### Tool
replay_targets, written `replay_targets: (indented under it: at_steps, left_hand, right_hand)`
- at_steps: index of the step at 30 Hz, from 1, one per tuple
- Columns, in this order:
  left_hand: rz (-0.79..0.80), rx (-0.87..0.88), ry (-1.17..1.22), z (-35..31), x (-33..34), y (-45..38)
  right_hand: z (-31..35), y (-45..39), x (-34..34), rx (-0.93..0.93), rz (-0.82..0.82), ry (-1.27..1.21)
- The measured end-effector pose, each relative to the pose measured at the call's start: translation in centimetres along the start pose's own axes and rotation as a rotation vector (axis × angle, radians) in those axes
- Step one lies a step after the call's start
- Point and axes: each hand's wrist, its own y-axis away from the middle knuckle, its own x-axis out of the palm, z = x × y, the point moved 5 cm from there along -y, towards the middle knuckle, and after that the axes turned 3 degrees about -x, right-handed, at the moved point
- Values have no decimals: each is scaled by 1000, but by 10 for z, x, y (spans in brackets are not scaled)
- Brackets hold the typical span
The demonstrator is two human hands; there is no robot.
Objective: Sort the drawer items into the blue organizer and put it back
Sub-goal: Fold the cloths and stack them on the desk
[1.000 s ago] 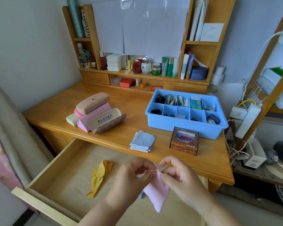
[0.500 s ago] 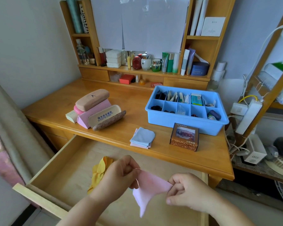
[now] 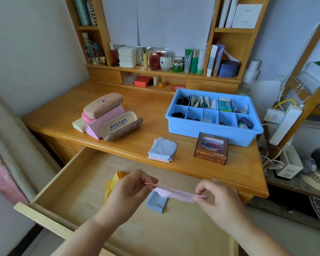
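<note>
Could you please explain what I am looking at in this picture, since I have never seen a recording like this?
There is no machine here: a person wears a camera on the head, looking forward and down, so the two bare arms at the bottom are their own. The left hand and right hand each pinch one end of a pink cloth, stretched between them above an open wooden drawer. In the drawer lie a blue cloth and something yellow, partly hidden by the left hand. On the desk behind stand the blue organizer with filled compartments, a small patterned box, a stack of folded cloths and a pile of glasses cases.
</note>
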Motion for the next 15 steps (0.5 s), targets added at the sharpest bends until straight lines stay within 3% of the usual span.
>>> replay_targets:
  at_steps: [7, 15]
  left_hand:
    - [35, -83, -109, 12, -6, 11]
    - [126, -256, -306, 78, 18, -29]
  right_hand:
    - [-14, 7, 12, 125, 219, -355]
    - [-73, -13, 59, 439, 298, -234]
